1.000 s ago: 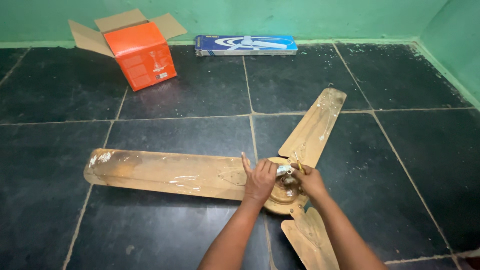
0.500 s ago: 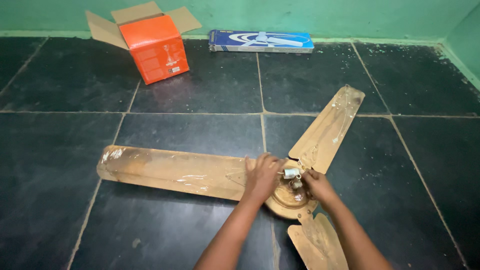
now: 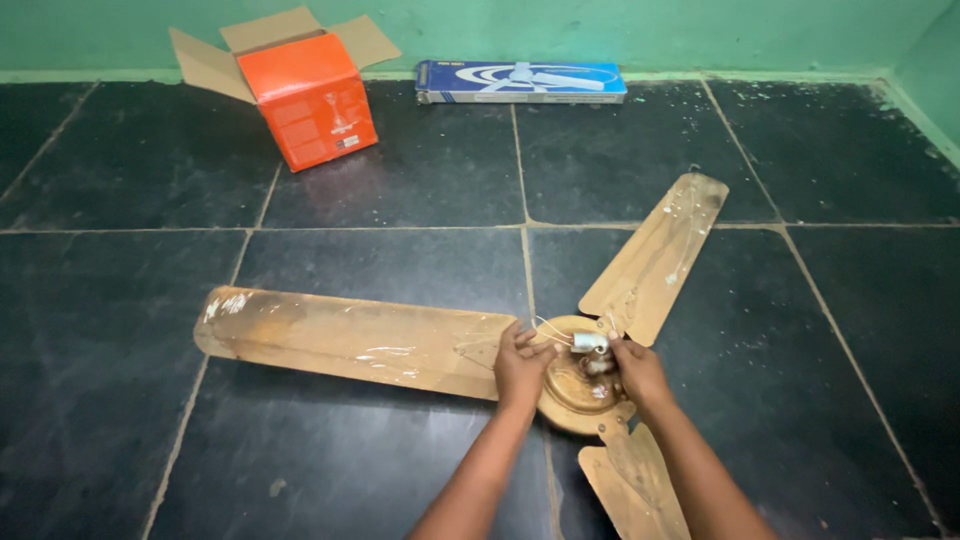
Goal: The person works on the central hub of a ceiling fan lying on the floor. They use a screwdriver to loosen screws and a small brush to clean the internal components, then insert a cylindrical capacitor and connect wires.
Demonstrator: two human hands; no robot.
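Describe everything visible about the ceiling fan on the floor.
The ceiling fan lies flat on the dark tiled floor, with three worn, tan, scuffed blades around a round brass-coloured hub. One blade points left, one up-right, and one runs off the bottom edge. The left hand rests on the hub's edge; the right hand pinches a small pale cylindrical part with thin wires above it.

Open orange carton (image 3: 300,95) near flat blue box (image 3: 520,81), by wall.

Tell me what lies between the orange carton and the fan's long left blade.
In the head view, nothing lies between the orange carton and the long left blade: only bare dark floor tiles crossed by a pale grout line.
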